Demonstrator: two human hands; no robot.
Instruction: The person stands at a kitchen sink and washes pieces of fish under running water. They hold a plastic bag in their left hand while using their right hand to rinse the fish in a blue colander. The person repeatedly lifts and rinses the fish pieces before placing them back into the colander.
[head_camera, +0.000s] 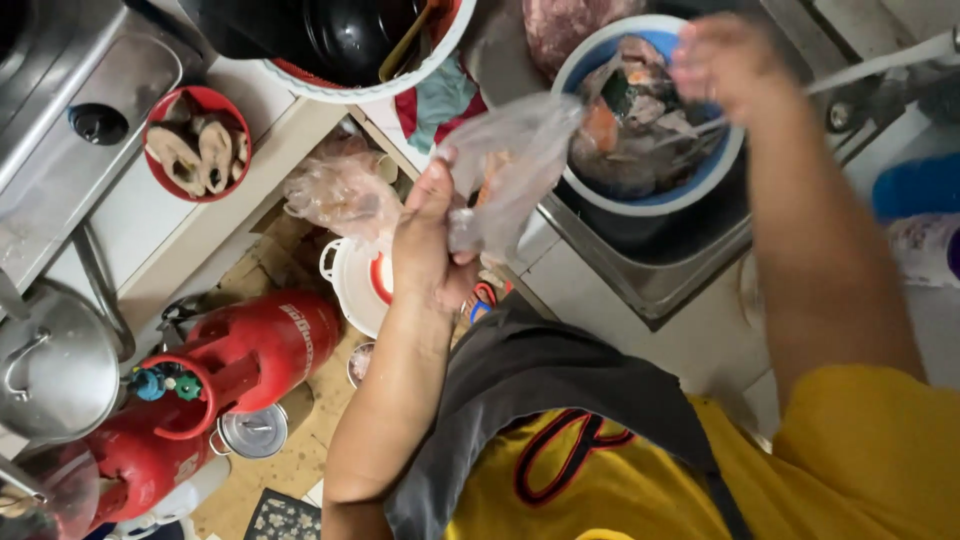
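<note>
My left hand (432, 240) grips a clear plastic bag (515, 160) with some orange-pink pieces inside, holding it up beside the sink. My right hand (728, 62) hovers, blurred, over a blue-and-white bowl (655, 200) full of raw fish pieces that sits in the steel sink (650, 275). Whether the right fingers pinch the bag's edge or a piece of fish is unclear. I wear a yellow shirt under a dark apron.
A red bowl (197, 142) of sliced pieces rests on the left counter. Below stand red gas cylinders (250, 355), a steel pot lid (55, 365), a white lidded container (358, 285) and another crumpled plastic bag (340, 195). A large basin (350, 45) with black pans sits above.
</note>
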